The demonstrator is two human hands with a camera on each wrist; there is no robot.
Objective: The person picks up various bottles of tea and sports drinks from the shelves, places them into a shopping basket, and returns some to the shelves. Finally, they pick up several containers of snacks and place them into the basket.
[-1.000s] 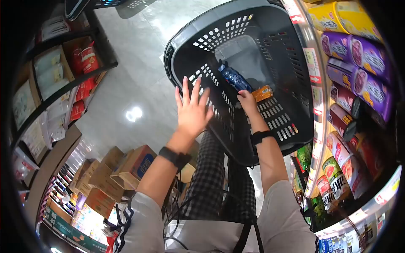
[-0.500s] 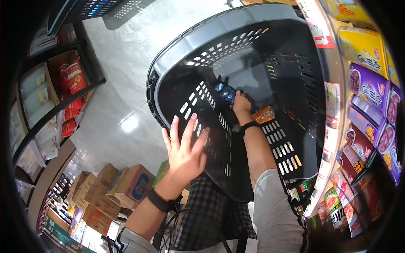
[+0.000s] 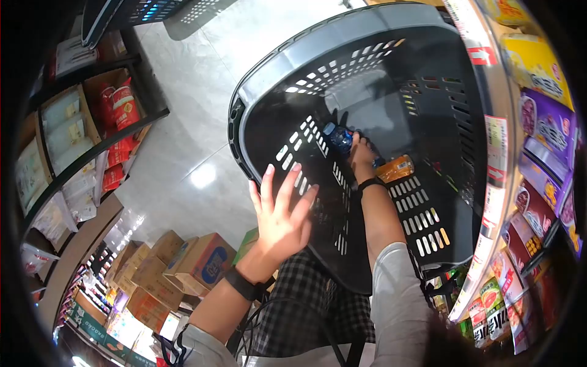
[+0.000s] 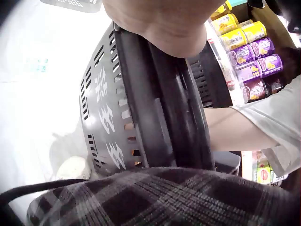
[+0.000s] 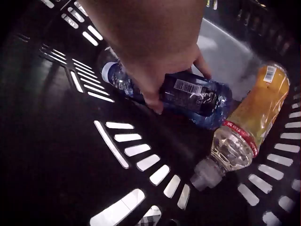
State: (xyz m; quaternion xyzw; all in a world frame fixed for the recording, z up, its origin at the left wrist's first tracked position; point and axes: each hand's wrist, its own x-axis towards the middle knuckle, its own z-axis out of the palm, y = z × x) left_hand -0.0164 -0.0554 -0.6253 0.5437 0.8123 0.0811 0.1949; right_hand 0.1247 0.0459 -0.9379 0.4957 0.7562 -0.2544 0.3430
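A black shopping basket [image 3: 293,46] with slotted walls stands tilted in front of me. My right hand [image 3: 362,153] reaches deep inside and grips a blue-labelled drink bottle [image 5: 188,96] around its middle, thumb on one side and fingers on the other. The bottle lies on its side, its pale blue cap [image 5: 108,71] toward the wall. An orange-labelled bottle [image 5: 261,103] with a clear cap lies beside its base. My left hand [image 3: 281,214] is spread with straight fingers at the basket's near left rim, and holds nothing.
Shelves of purple cans [image 3: 547,125] and yellow packs [image 3: 538,70] run close along the right. Cardboard boxes [image 3: 199,263] stand at the lower left, near my checked trousers. A rack with red packages [image 3: 125,107] is at far left; another basket [image 3: 147,11] shows at the top.
My right hand has gone from the blue bottle's base to a grip around its body. The basket looms larger and more tilted. My left hand has moved lower in view, still spread.
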